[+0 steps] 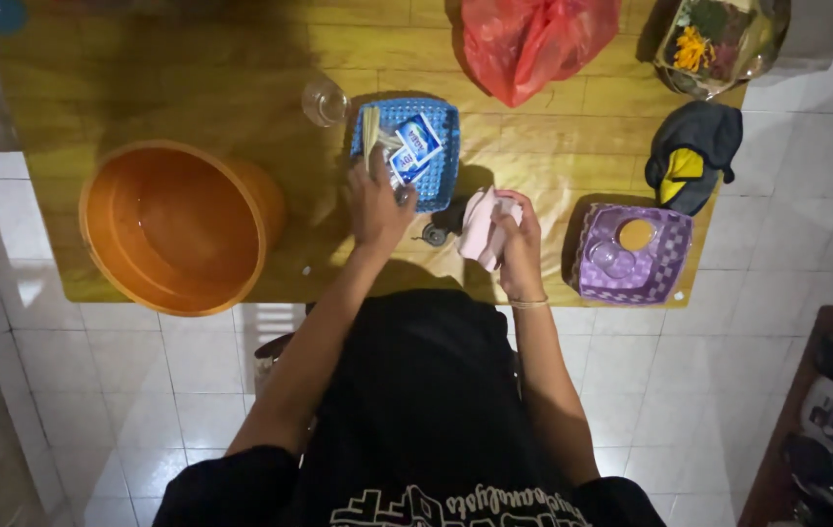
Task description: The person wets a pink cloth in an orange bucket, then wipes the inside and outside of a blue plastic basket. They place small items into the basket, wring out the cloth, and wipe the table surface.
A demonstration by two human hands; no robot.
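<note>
My left hand [377,207] reaches into a small blue plastic basket [442,166] on the wooden table [192,78]. Its fingers touch something small and pale among blue-and-white sachets [418,141]; what they grip is hidden. My right hand [520,234] is closed on a pale pink cloth [480,226], held just above the table's near edge, right of the blue basket. A small dark round object [433,234] lies on the table between my hands.
A large orange basin [178,226] sits at the left. A clear glass [325,101] stands behind the blue basket. A red plastic bag [533,39], a flower offering [714,41], a dark cap [694,151] and a purple basket [675,256] of jars lie to the right. White tiled floor surrounds the table.
</note>
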